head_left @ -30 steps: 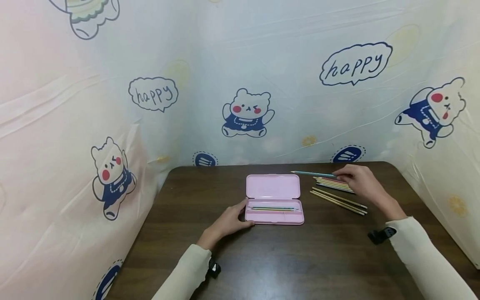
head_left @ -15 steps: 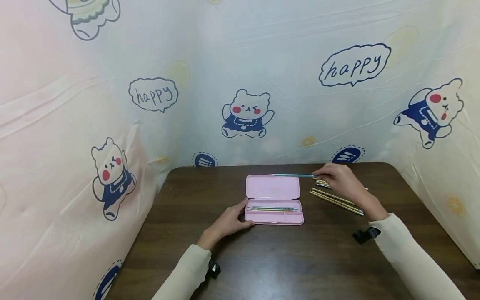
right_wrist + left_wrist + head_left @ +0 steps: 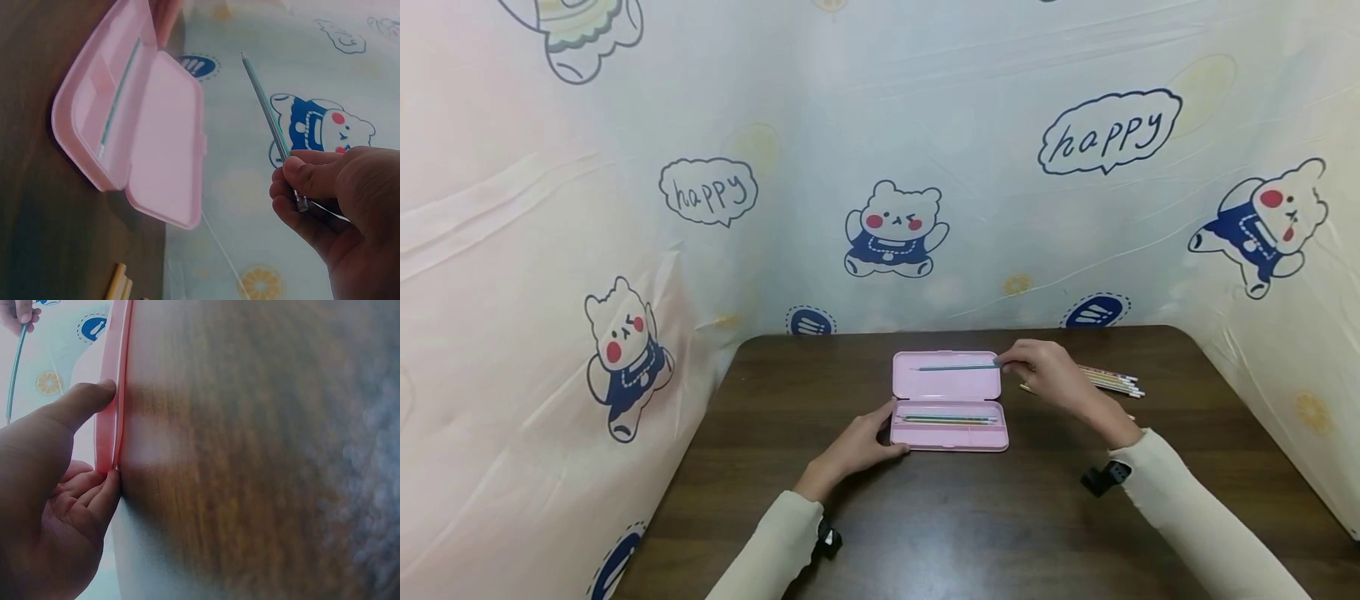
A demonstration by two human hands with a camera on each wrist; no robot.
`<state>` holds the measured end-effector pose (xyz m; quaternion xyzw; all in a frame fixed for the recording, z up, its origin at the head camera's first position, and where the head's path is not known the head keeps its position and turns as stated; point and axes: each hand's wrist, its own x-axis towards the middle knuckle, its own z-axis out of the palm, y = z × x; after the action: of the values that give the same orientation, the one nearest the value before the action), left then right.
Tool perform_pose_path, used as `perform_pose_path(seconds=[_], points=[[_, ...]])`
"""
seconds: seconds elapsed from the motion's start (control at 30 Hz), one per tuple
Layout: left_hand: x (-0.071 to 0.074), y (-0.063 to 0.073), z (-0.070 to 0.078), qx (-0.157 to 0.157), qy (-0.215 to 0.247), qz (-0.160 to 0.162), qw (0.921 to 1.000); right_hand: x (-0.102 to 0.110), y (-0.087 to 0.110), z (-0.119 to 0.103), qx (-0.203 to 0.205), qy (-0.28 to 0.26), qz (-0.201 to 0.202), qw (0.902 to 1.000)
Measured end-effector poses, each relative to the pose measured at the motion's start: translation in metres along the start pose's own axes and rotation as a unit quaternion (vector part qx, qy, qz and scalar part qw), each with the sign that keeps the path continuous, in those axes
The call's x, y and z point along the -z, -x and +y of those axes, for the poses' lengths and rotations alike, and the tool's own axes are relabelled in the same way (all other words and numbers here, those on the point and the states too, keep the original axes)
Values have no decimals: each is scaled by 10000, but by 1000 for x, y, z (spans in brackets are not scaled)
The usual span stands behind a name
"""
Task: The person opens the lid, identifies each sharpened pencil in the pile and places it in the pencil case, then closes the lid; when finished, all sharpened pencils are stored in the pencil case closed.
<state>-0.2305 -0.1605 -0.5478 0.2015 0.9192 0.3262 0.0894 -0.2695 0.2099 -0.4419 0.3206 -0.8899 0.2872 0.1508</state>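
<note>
A pink pencil case (image 3: 917,435) lies unfolded on the table, its lid (image 3: 946,387) laid back behind the tray. Several pencils (image 3: 951,420) rest in its long rear compartment. My left hand (image 3: 854,445) grips the case's left end, thumb at the front corner and fingers at the side; the left wrist view shows them around the pink edge (image 3: 107,440). My right hand (image 3: 1047,375) pinches a teal pencil (image 3: 265,106) near its metal-ended rear between thumb and fingers. The pencil's point faces left, and it is held over the lid in the head view.
Right of the case lies a bundle of pencils (image 3: 1112,382), partly covered by my right hand and forearm. The dark wooden table (image 3: 985,525) ends at the back against a printed curtain (image 3: 985,242) with cartoon bears.
My right hand has moved left and slightly nearer, bringing the teal pencil from above the loose pencils to over the lid. My left hand stays on the case.
</note>
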Motion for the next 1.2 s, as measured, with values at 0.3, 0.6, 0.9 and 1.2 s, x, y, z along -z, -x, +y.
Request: perform_pose_path(seconds=[0.3,0.6,0.9,1.2], points=[[-2,-1,-2,-64,-18,31,10000,-27,4,4,67,-236,-31,9997],[-4,-1,-3,-125,9,56,9999,-42,8,8,10,-255,-142,9996],[-3,-2,-2,-54,2,41,10000,-58,14,18,-145,-279,-280,9991],[-2,-2,-2,61,-63,27,10000,-72,20,22,-363,-387,-444,9976]])
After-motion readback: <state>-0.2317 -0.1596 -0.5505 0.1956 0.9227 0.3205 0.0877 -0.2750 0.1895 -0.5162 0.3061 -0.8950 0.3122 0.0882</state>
